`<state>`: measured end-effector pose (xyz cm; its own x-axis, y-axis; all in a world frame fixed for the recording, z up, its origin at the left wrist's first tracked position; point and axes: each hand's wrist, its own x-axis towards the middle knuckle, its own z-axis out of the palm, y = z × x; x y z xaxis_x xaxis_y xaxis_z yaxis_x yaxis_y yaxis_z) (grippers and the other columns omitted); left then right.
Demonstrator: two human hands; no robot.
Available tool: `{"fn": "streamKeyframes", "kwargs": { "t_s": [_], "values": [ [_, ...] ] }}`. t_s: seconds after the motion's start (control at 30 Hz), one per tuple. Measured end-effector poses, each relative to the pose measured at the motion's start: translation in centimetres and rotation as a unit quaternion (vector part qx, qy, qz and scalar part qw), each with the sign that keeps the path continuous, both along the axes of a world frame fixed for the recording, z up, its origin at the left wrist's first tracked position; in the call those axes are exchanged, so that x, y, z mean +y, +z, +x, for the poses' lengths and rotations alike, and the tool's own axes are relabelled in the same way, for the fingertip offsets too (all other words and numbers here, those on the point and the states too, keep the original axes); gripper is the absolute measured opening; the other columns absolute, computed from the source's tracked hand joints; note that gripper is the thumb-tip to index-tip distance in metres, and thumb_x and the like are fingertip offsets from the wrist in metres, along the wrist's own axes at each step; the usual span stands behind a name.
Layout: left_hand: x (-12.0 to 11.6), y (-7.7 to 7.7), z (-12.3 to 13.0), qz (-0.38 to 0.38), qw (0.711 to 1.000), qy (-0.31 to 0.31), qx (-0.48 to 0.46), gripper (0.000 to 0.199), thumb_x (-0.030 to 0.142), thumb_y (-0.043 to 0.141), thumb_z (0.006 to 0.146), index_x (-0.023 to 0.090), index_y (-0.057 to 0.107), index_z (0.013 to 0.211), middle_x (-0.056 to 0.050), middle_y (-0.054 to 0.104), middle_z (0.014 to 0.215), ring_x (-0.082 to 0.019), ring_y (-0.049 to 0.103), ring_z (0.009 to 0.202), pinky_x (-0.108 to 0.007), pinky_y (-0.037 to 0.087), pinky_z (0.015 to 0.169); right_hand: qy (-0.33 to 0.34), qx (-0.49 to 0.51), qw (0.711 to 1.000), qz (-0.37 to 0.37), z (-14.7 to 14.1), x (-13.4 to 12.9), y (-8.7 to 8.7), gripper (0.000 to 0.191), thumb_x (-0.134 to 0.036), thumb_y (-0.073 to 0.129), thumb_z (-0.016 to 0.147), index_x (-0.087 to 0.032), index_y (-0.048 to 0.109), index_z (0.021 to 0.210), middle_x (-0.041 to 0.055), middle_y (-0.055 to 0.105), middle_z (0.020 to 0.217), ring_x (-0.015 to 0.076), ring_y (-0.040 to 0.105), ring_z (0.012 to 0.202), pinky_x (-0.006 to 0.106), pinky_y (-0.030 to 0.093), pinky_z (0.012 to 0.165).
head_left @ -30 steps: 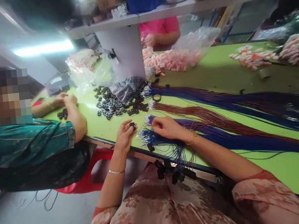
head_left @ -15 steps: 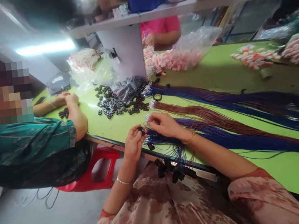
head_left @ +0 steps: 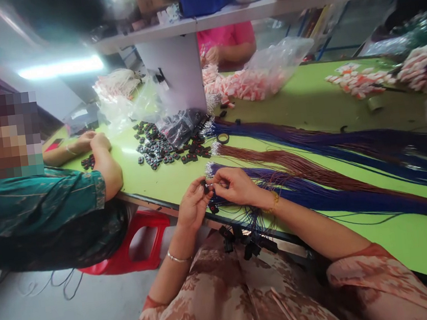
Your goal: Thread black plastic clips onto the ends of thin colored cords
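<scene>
Near the table's front edge, my left hand (head_left: pixel 194 202) pinches a small black connector (head_left: pixel 204 185). Close beside it, my right hand (head_left: pixel 235 185) is closed on a thin wire with a silvery tip (head_left: pixel 210 185), which meets the connector. Bundles of blue wires (head_left: pixel 318 198) and brown wires (head_left: pixel 287 162) run to the right across the green table. Several black connectors on wires (head_left: pixel 251 248) hang over the front edge. A pile of loose black connectors (head_left: pixel 158 148) lies beyond my hands, by a plastic bag.
A person in a green top sits at the left by a red stool (head_left: pixel 145 239). Across the green table (head_left: pixel 420 254) is a person in pink. A black tape roll (head_left: pixel 223 138) lies near the wire ends. A shelf (head_left: pixel 295 1) crosses above, over a white panel (head_left: pixel 175 77).
My right hand has moved slightly down from the silvery wire ends to the connector, bringing a wire tip to it. My left hand still holds the connector.
</scene>
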<state>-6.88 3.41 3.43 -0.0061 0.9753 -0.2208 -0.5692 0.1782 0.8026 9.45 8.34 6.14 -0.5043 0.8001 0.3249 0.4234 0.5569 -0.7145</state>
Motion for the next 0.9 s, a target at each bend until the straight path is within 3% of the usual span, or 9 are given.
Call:
{"fn": "streamKeyframes", "kwargs": {
  "t_s": [0.43, 0.67, 0.9],
  "values": [
    [-0.1, -0.2, 0.3, 0.014, 1.0, 0.01, 0.022, 0.038, 0.025, 0.078, 0.071, 0.02, 0.061, 0.104, -0.004, 0.068, 0.103, -0.013, 0.065, 0.094, -0.028, 0.051, 0.093, -0.016, -0.008, 0.999, -0.045, -0.2, -0.2, -0.2, 0.016, -0.025, 0.054, 0.076, -0.019, 0.048, 0.063, -0.0025, 0.05, 0.058, 0.0096, 0.038, 0.055, 0.023, 0.025, 0.055],
    [-0.1, -0.9, 0.8, 0.037, 0.993, 0.047, 0.098, 0.043, 0.032, 0.083, 0.065, 0.019, 0.06, 0.099, -0.004, 0.069, 0.094, -0.013, 0.066, 0.083, -0.027, 0.055, 0.081, -0.008, 0.05, 0.992, -0.117, -0.4, 0.1, -1.3, 0.014, -0.023, 0.052, 0.076, -0.017, 0.053, 0.064, -0.0041, 0.049, 0.057, 0.0086, 0.04, 0.054, 0.02, 0.03, 0.053],
    [-0.1, -1.5, 1.1, -0.009, 0.995, 0.034, 0.095, 0.044, 0.032, 0.083, 0.064, 0.017, 0.06, 0.098, -0.002, 0.069, 0.087, -0.011, 0.066, 0.074, -0.024, 0.054, 0.074, 0.01, -0.05, 0.999, 0.019, -0.2, -0.4, -2.0, 0.011, -0.02, 0.051, 0.081, -0.017, 0.056, 0.073, 0.0029, 0.059, 0.068, 0.0129, 0.047, 0.062, 0.025, 0.031, 0.06]
  ]
}}
